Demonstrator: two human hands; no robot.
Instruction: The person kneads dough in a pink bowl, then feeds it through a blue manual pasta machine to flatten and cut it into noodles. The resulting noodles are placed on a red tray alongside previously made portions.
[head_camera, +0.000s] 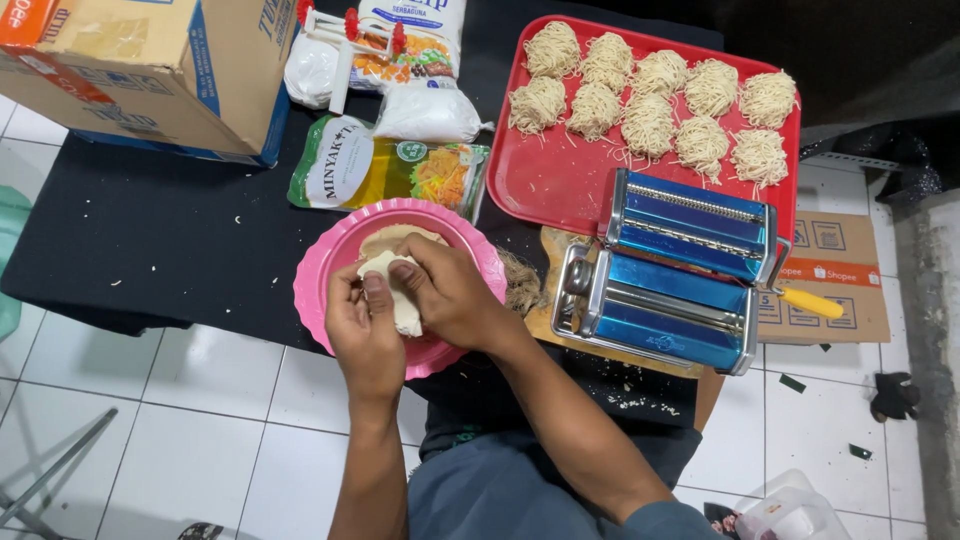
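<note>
Head camera looks steeply down (close) at floor.

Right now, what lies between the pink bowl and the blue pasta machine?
In the head view, a loose clump of cut noodles lies between the pink bowl and the blue pasta machine.

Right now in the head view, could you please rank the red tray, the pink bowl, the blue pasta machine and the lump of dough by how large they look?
1. red tray
2. and 3. blue pasta machine and pink bowl: they look alike, and hands cover part of the bowl, so I won't rank them.
4. lump of dough, clearly smallest, held in both hands.
</note>
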